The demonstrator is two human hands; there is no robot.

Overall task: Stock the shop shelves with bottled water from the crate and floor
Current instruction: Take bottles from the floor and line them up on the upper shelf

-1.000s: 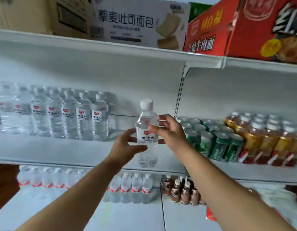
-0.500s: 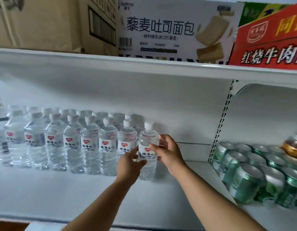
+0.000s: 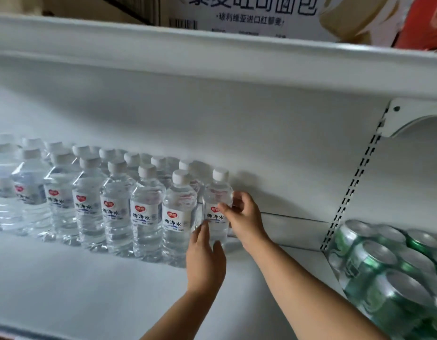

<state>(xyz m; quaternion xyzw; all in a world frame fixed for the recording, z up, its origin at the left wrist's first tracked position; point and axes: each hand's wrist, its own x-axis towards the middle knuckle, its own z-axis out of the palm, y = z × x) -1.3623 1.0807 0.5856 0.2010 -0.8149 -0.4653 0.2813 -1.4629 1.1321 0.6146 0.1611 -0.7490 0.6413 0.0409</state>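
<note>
A clear water bottle (image 3: 218,192) with a white cap and a red-heart label stands upright on the white shelf (image 3: 90,285), at the right end of a row of several like bottles (image 3: 114,207). My right hand (image 3: 244,219) curls round its right side at label height. My left hand (image 3: 205,261) holds its lower front with thumb and fingers against it. The bottle's base is hidden behind my left hand.
Green cans (image 3: 374,273) are packed on the shelf bay to the right, past a slotted upright (image 3: 352,182). The shelf above (image 3: 212,52) carries cardboard boxes (image 3: 249,15). Bare shelf lies in front of the bottles and to the right of the held one.
The bottle went from mid-air in front of the shelf to the right end of the row, further back. Both hands stayed on it; the view moved closer.
</note>
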